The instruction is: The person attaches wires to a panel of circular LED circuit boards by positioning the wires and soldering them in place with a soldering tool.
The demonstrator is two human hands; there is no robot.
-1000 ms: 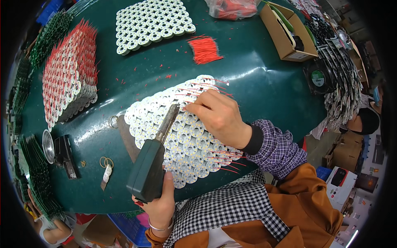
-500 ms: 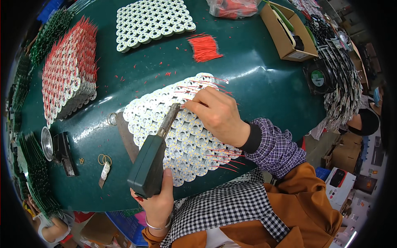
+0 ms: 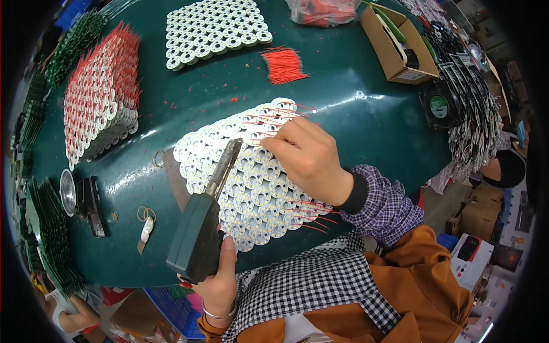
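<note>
My left hand point(image 3: 220, 288) is wrapped round the grip of a dark green soldering gun point(image 3: 194, 237), its long metal tip angled up over a sheet of round white LED boards point(image 3: 251, 214). My right hand point(image 3: 311, 157) pinches a thin red wire at the sheet's upper part, just right of the gun's tip; the fingers hide most of that wire. Other red wires point(image 3: 311, 208) stick out from boards along the right edge, and more lie on the rows above my right fingers. A dark flat plate point(image 3: 176, 182) shows beneath the sheet's left side.
A stack of wired boards point(image 3: 103, 94) stands at left, another board sheet point(image 3: 217, 31) at the back. A red wire bundle point(image 3: 285, 66), a cardboard box point(image 3: 394, 48) and a solder spool point(image 3: 440, 108) lie beyond. Near left are a metal dish point(image 3: 67, 193) and a black stand point(image 3: 91, 206).
The soldering gun has drawn back slightly down and left, its tip now farther from my right fingers. My right hand has shifted a little to the right, still pinching.
</note>
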